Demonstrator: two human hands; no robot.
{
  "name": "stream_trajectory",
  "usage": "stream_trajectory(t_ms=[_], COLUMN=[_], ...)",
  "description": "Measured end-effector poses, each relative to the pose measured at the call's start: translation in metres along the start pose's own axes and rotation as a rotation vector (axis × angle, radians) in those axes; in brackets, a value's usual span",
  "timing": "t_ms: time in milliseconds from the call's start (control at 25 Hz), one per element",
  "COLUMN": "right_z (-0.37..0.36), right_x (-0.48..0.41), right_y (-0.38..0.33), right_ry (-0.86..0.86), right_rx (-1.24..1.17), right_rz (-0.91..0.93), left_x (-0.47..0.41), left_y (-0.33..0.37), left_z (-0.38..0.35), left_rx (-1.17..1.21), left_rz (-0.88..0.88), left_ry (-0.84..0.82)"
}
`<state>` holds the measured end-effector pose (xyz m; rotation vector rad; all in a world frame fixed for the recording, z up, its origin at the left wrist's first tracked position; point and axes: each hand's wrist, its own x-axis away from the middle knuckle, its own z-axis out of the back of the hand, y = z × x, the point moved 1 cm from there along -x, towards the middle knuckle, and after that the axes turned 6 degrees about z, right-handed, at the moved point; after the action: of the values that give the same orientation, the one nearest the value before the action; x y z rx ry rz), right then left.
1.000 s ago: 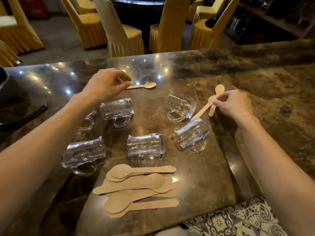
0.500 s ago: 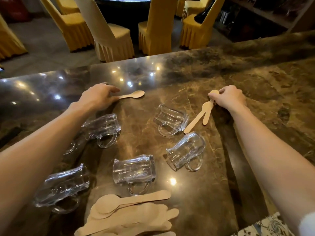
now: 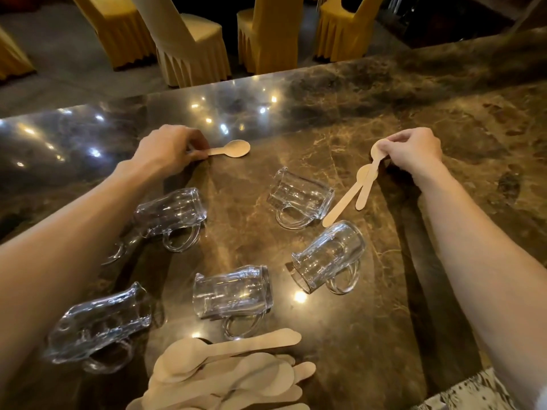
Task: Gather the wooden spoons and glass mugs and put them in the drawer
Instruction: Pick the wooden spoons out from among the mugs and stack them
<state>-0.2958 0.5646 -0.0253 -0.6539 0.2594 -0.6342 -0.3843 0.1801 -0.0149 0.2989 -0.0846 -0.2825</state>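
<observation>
On the polished brown marble bench (image 3: pixel 444 113), seen from the head camera, gathering the spoons is the step in hand and no drawer is in view. At 11 o'clock the left hand (image 3: pixel 170 149) reaches a single pale wooden spoon (image 3: pixel 233 149) lying flat with its bowl pointing to 3 o'clock. Its grip is curled, with the fingertips pinching the end of the handle. At 1 o'clock the right hand (image 3: pixel 414 149) holds a pair of crossed wooden spoons (image 3: pixel 365 184). Its grip pinches the bowl of the upper one. I cannot tell whether the lower one is also held or only rests against it.

A loose pile of flat wooden spoons (image 3: pixel 231 368) lies at 6 o'clock. Five clear glass mugs lie on their sides around the middle (image 3: pixel 171 211) (image 3: pixel 299 196) (image 3: pixel 328 255) (image 3: pixel 233 291) (image 3: pixel 100 324), and the handle of a sixth mug (image 3: pixel 115 253) shows beside the left forearm. Yellow-covered chairs (image 3: pixel 272 31) stand beyond the bench at 12 o'clock.

Next, I judge, both hands must lift their spoons and bring them back to the pile at 6 o'clock without knocking the mugs between.

A second ago the left hand hovered short of the single spoon, and now it is on the handle. The right hand has kept its pair. The mugs and the pile lie as they did, though the view has tipped forward.
</observation>
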Motion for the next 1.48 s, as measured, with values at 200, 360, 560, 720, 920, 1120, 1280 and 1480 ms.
stream_trajectory(t_ms=[200,360,560,720,920,1120,1280,1480], right_z=[0.019,0.037,0.052,0.059,0.066,0.065,0.053,0.034], right_x=[0.009,0.019,0.047,0.084,0.139,0.196,0.234,0.273], right_y=[-0.016,-0.038,-0.070,-0.091,-0.101,-0.094,-0.081,-0.056], right_ry=[0.088,0.122,0.050,-0.050,-0.189,-0.335,-0.436,-0.524], right_rx=[-0.036,-0.079,-0.238,-0.351,-0.465,-0.526,-0.455,-0.441], right_rz=[0.093,0.171,0.269,0.361,0.460,0.483,0.465,0.448], left_x=[0.009,0.024,0.065,0.109,0.154,0.197,0.222,0.253], left_y=[0.003,0.011,0.034,0.051,0.056,0.057,0.053,0.045], left_z=[0.004,0.019,0.054,0.071,0.077,0.069,0.053,0.039], left_rx=[0.094,0.166,0.422,0.545,0.658,0.711,0.670,0.588], left_rz=[0.040,0.010,-0.056,-0.101,0.024,0.079,0.103,0.038], left_ry=[0.002,0.043,0.009,-0.106,-0.154,-0.230,-0.276,-0.325])
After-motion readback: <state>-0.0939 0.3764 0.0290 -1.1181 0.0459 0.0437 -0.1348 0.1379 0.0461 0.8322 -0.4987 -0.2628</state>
